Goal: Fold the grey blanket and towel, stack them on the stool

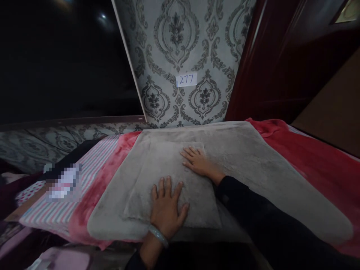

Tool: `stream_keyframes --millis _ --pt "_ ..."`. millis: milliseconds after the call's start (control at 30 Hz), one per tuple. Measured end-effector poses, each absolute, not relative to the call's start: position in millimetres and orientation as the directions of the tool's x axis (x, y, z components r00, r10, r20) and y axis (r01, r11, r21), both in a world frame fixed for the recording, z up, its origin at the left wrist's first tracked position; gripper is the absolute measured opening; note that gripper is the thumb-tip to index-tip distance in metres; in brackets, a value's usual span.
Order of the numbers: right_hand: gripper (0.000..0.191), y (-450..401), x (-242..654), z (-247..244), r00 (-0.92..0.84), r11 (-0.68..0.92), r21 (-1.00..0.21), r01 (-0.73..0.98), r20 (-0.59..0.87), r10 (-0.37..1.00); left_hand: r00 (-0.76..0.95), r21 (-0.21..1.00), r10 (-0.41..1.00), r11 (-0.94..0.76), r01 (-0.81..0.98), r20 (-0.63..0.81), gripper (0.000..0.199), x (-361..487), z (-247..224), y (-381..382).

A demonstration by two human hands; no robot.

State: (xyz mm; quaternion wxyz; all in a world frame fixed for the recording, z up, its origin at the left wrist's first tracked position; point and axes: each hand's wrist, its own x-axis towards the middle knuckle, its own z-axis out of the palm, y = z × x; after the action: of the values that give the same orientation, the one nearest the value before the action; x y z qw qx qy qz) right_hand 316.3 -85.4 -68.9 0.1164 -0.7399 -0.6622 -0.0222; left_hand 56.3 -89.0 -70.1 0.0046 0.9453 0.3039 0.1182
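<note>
A small grey plush cloth (194, 202), roughly square, lies flat on a larger grey plush mat (261, 180). My left hand (167, 210), with a pale bracelet (159, 235) at the wrist, rests palm down on the near part of the cloth, fingers spread. Farther back, my right hand (197, 160) lies flat on the cloth near its far right corner, its fingers stretched out to the left. Neither hand grips anything.
Under the mat are a red blanket (317, 165) and a striped cloth (92, 165). A large dark screen (64, 60) stands at the left. Behind is patterned wallpaper (177, 41) with a paper label (186, 79) reading 277. A dark red door frame (247, 63) is at right.
</note>
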Motion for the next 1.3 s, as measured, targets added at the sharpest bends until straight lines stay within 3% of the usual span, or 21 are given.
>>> stream_keyframes --millis 167,300,533,833,1033,1300 --pt "0.063 -70.9 332.0 -70.9 0.195 -0.170 -0.136 0.976 0.193 0.962 0.787 0.115 0.581 -0.814 0.570 0.210 0.066 55.1 -70.4 -89.7" --pt "0.063 -64.0 323.1 -58.8 0.222 -0.207 -0.150 0.967 0.090 0.971 0.791 0.144 0.571 -0.821 0.553 0.220 0.066 54.3 -72.0 -89.7" --pt "0.065 -43.0 297.3 -52.8 -0.134 0.142 -0.156 0.977 0.061 0.989 0.783 0.166 0.582 -0.813 0.557 0.221 0.070 52.1 -75.2 -91.7" --pt "0.063 -0.1 303.6 -31.3 0.051 -0.059 -0.096 0.994 -0.082 0.995 0.797 0.211 0.560 -0.827 0.521 0.226 0.071 49.9 -73.9 -94.2" --pt "0.063 21.6 267.0 -40.4 -0.243 0.237 -0.129 0.963 -0.036 0.969 0.754 0.181 0.582 -0.813 0.554 0.303 0.063 25.5 -75.6 -86.1" --pt "0.062 65.5 282.7 -49.9 -0.160 0.146 -0.137 0.980 -0.093 0.983 0.692 0.139 0.597 -0.789 0.599 0.406 0.075 14.8 -100.2 -83.0"
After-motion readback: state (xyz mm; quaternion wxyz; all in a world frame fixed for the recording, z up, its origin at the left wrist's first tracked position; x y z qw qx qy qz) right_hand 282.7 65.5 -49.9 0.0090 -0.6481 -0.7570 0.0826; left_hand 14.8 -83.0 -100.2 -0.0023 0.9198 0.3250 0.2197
